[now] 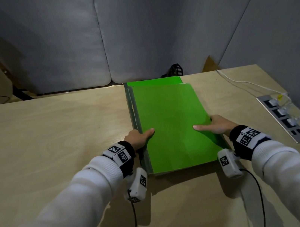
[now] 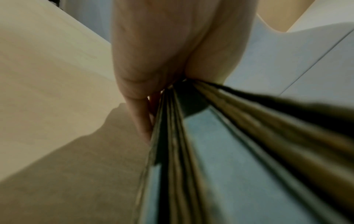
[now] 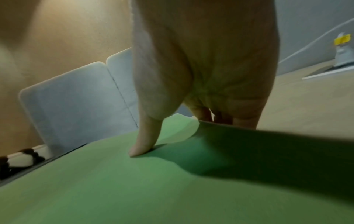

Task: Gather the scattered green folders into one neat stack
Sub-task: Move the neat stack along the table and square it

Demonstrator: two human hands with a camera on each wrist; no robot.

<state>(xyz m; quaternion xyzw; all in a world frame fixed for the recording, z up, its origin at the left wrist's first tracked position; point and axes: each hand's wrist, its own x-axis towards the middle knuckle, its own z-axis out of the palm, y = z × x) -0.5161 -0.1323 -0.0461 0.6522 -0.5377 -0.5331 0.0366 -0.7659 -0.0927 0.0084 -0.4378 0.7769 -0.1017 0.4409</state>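
Observation:
A stack of green folders [image 1: 172, 125] lies right of centre on the wooden table [image 1: 51, 138], its near end a little above the surface with a shadow under it. The top folder sits slightly off the lower one [image 1: 156, 82], whose far edge peeks out. My left hand [image 1: 139, 137] grips the stack's left spine edge, thumb on top and fingers underneath. My right hand [image 1: 214, 125] grips the right edge the same way. The left wrist view shows my left hand [image 2: 153, 60] against the layered folder edges [image 2: 191, 151]. In the right wrist view my thumb [image 3: 145, 136] presses the green cover [image 3: 134, 189].
A power strip [image 1: 281, 118] with white plugs and cables [image 1: 242, 83] is set in the table at the right. Behind the far edge stand a black basket [image 1: 174, 70] and grey padded panels [image 1: 68, 47].

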